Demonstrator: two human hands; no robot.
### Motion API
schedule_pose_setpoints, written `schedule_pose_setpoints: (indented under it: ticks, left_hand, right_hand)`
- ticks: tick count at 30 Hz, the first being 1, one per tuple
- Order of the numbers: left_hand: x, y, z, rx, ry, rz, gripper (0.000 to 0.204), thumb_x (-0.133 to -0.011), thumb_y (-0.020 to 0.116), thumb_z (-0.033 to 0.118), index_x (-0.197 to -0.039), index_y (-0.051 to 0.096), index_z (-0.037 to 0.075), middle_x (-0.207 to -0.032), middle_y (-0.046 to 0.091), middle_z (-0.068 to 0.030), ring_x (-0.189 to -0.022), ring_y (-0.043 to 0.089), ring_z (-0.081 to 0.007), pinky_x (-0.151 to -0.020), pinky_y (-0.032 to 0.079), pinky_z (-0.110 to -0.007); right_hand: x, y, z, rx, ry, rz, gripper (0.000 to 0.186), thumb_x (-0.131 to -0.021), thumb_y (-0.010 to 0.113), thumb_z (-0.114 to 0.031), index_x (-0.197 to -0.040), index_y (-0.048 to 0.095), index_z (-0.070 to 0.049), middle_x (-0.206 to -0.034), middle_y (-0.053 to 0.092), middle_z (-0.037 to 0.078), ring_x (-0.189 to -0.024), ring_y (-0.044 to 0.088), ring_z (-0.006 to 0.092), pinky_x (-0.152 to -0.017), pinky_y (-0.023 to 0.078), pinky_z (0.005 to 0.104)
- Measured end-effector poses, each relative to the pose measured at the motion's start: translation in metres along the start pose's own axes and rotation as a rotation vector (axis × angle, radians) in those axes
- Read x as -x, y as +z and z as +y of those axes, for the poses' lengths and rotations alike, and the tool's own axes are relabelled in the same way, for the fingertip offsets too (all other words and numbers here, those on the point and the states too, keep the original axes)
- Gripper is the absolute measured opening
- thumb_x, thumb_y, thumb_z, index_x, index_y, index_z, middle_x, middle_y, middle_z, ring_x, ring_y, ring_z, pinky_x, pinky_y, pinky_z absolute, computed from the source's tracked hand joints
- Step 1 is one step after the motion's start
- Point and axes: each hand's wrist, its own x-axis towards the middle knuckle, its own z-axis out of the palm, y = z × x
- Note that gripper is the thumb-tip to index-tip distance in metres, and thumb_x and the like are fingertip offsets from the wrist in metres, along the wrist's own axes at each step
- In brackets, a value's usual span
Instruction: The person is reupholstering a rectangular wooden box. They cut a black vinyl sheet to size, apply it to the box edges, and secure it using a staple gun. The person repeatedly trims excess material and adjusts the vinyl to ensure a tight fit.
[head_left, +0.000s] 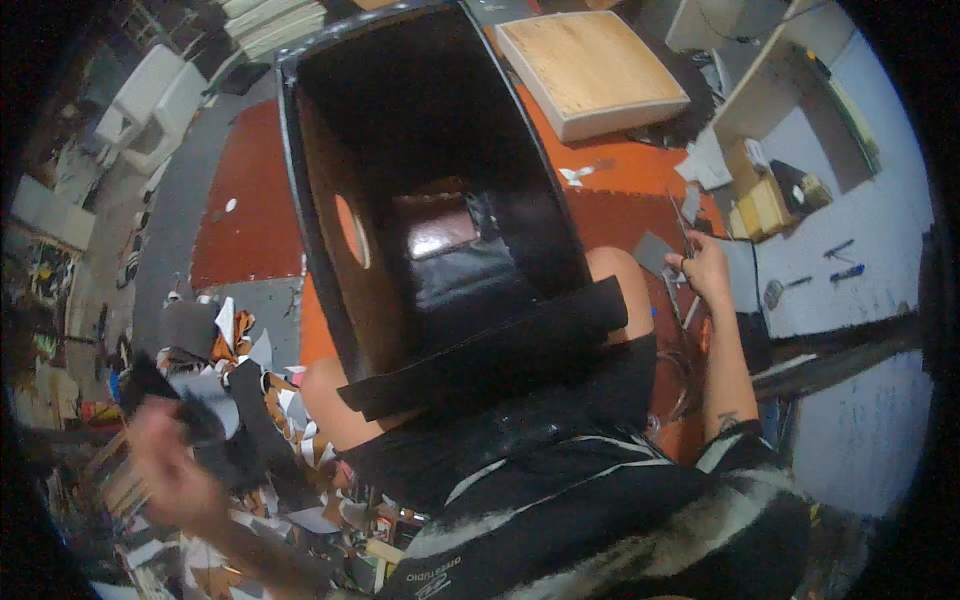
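A tall open-topped box (540, 200), lined and edged in black, stands between my knees. Its left wall has a round hole, and a rectangular shiny patch shows inside. A black strip of sheet material (490, 350) lies across its near edge, over my lap. Off to the left, my left hand (170, 460) is blurred by motion. Its fingers close on a black scrap of sheet material (150, 385) above the offcuts. On the right, my right hand (705, 265) grips scissors (686, 222), blades pointing away from me. Neither hand touches the box.
Many paper-like offcuts (290, 405) are heaped at the left. A padded wooden-topped block (600, 75) sits on the orange mat beyond the box. To the right, a white surface (840, 240) bears pens and small blocks. White chair-like furniture (155, 105) stands at the far left.
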Motion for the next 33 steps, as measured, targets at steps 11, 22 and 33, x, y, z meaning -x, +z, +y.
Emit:
schedule_pose_setpoints:
  ticks: [11,22,33]
  left_hand:
    - [0.125,0.118,0.171,0.364,0.325,-1.077,0.085,-0.097,0.071,0.048,-0.164,0.041,0.005,-0.175,0.030,-0.0187,-0.163,0.024,-0.0422,-0.129,0.018,-0.064]
    - [0.123,0.132,0.161,0.094,0.270,-0.958,0.091,-0.095,0.071,0.053,-0.164,0.039,0.003,-0.173,0.034,-0.0165,-0.163,0.026,-0.0392,-0.129,0.013,-0.066]
    - [0.092,0.156,0.166,0.250,0.189,-0.796,0.074,-0.091,0.080,0.046,-0.146,0.059,0.002,-0.131,0.067,-0.0167,-0.125,0.062,-0.0380,-0.116,0.041,-0.057]
  right_hand:
    - [0.169,-0.016,-0.167,-0.566,-1.097,-0.610,0.018,-0.091,0.083,-0.016,-0.107,0.080,-0.008,-0.104,0.079,0.010,-0.100,0.077,0.0306,-0.088,0.061,0.0422]
    - [0.182,0.049,-0.191,-0.028,-1.309,-0.552,0.066,-0.101,0.069,-0.038,-0.156,0.050,-0.007,-0.171,0.039,0.011,-0.158,0.036,0.0365,-0.128,0.030,0.0566]
    - [0.165,0.053,-0.221,0.043,-1.097,-0.662,0.061,-0.102,0.068,-0.039,-0.149,0.057,-0.002,-0.127,0.072,0.021,-0.117,0.070,0.0386,-0.100,0.054,0.0508]
